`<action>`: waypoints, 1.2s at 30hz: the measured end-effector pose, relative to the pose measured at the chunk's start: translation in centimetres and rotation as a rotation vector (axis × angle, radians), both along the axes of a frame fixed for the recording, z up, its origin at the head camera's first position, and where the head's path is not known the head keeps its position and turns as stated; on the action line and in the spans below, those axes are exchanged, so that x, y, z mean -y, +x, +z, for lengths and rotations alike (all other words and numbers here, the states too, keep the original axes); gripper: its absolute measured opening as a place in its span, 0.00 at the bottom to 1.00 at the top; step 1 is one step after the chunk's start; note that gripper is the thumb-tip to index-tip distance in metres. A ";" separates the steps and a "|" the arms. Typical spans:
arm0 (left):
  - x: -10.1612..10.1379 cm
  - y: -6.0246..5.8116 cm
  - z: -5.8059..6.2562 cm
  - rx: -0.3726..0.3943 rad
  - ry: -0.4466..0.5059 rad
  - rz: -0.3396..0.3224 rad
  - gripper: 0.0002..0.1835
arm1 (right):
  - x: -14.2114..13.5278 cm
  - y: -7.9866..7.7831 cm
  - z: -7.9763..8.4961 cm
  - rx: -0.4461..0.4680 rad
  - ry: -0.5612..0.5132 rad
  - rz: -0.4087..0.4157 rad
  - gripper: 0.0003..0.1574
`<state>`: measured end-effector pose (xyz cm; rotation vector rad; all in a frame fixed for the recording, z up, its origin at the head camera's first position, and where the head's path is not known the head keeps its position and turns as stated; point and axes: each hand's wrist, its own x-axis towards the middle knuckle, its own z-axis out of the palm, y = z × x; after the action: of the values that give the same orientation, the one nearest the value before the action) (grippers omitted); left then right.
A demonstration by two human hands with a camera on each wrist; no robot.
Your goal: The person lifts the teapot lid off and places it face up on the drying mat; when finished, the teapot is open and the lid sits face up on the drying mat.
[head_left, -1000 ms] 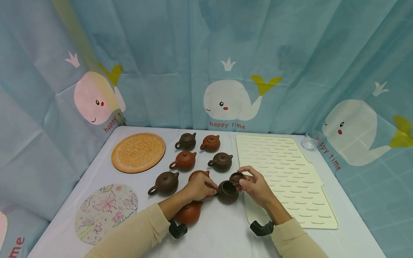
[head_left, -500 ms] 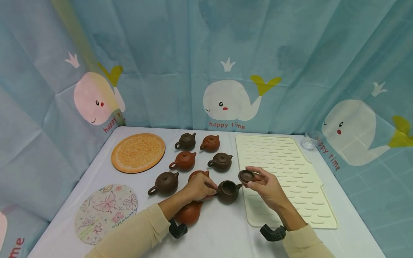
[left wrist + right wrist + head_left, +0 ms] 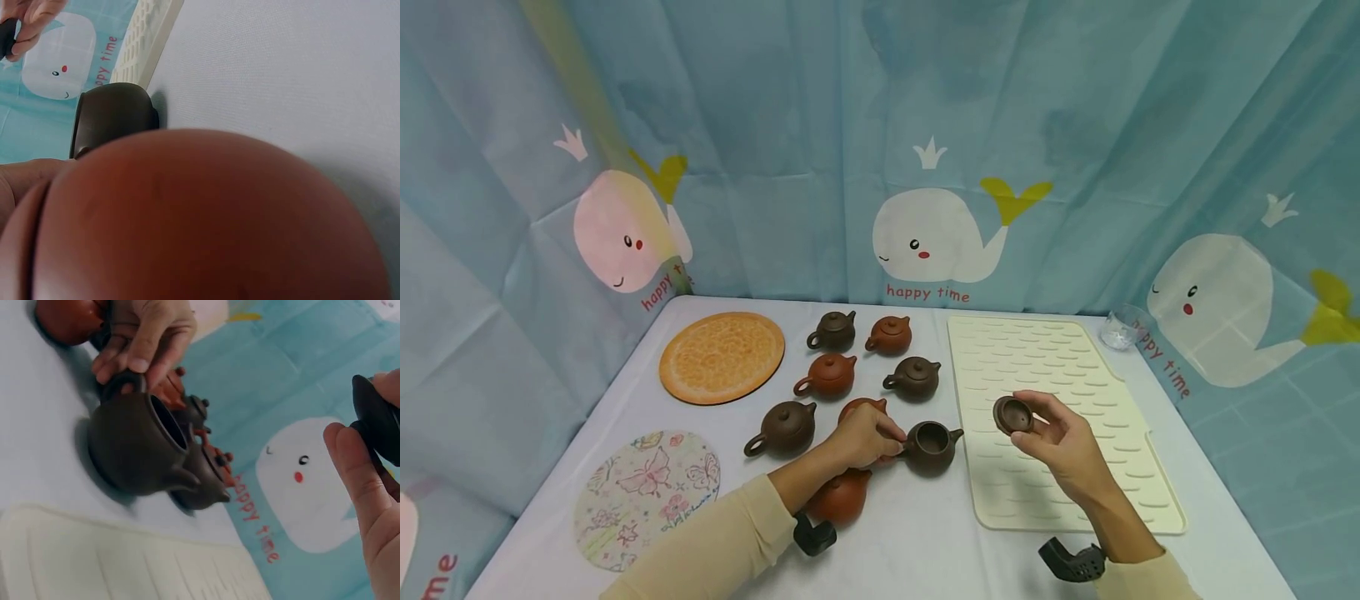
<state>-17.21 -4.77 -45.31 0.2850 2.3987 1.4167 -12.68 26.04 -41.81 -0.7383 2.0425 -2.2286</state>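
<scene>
My left hand point(image 3: 861, 437) pinches the handle of a dark brown clay teapot point(image 3: 929, 460) standing uncovered on the white cloth, its spout toward the right. The right wrist view shows the thumb and fingers at that handle point(image 3: 128, 381). Over the cream mat, my right hand point(image 3: 1070, 442) holds the round brown teapot lid point(image 3: 1013, 415) between thumb and fingers, hollow underside facing the head camera. A red-brown teapot point(image 3: 841, 500) sits beneath my left wrist and fills much of the left wrist view. Another red-brown teapot point(image 3: 867, 407) is partly covered by the left hand.
Several lidded teapots point(image 3: 831, 375) stand in rows behind and left of the hands. On the left lie an orange round mat point(image 3: 722, 357) and a butterfly-patterned round mat point(image 3: 647, 492). The ridged cream mat point(image 3: 1120, 475) spans the right, with a clear cup point(image 3: 1120, 329) behind it.
My right hand has carried the lid rightward, from close beside the teapot's mouth to over the cream mat, turning its underside more into view. The left hand and teapot have stayed put.
</scene>
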 end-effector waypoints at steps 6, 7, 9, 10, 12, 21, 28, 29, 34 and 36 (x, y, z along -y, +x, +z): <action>0.0 0.0 0.1 0.007 0.008 0.001 0.06 | -1.7 0.7 0.5 -0.063 0.030 -0.047 0.33; 0.0 0.1 0.1 0.009 0.009 0.000 0.06 | -1.9 0.8 0.6 -0.072 0.030 -0.055 0.33; 0.0 0.1 0.2 0.008 0.010 -0.001 0.06 | -2.4 1.1 0.7 -0.090 0.038 -0.076 0.33; 0.0 0.1 0.2 0.007 0.009 -0.001 0.06 | -2.6 1.2 0.7 -0.097 0.039 -0.087 0.33; 0.0 0.1 0.2 0.007 0.008 0.000 0.06 | -3.0 1.5 0.8 -0.108 0.050 -0.112 0.34; 0.0 0.0 0.0 -0.006 -0.007 -0.007 0.05 | -6.5 3.0 0.1 -0.042 0.023 -0.220 0.34; 0.0 0.0 -0.1 -0.019 -0.024 -0.011 0.05 | -8.6 4.0 -1.0 -0.011 -0.047 -0.293 0.35; 0.0 -0.1 -0.1 -0.019 -0.024 -0.012 0.05 | -8.8 4.1 -1.1 -0.009 -0.061 -0.301 0.35; 0.0 -0.1 -0.2 -0.026 -0.020 -0.021 0.05 | -9.6 4.6 -1.7 -0.003 -0.086 -0.339 0.35; 0.0 0.0 -0.2 -0.031 -0.024 -0.025 0.04 | -9.9 4.7 -2.0 -0.002 -0.079 -0.356 0.35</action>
<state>-17.25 -4.77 -45.47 0.3324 2.4269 1.3813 -7.97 35.96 -43.79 -0.4042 2.2485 -2.4992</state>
